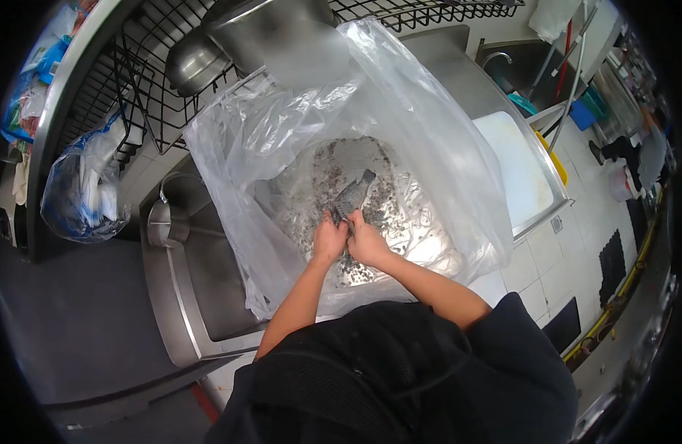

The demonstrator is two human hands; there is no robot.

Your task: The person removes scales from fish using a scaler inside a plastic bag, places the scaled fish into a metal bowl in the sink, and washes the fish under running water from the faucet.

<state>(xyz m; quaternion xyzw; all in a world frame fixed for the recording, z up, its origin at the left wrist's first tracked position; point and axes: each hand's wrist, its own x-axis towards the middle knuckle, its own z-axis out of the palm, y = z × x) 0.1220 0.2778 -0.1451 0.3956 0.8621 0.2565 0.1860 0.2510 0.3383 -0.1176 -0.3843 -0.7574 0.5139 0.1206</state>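
Observation:
A dark grey fish (353, 194) is in front of me, its tail pointing up and away. My left hand (330, 238) is closed at the fish's near end, on the left side. Close beside it, my right hand (367, 243) grips the same end from the right. My fingers cover the near end, and I cannot make out whether a small tool is among them. A large clear plastic sheet (459, 185) stands up around the fish like an open bag. Many dark scale-like flecks (318, 166) are scattered over its wet bottom.
Left is a steel sink (215, 288) with a round strainer (159, 222). A white cutting board (515, 163) lies to the right. Metal bowls (196, 63) sit on a wire rack (145, 89) above. Another person (633, 159) is at far right.

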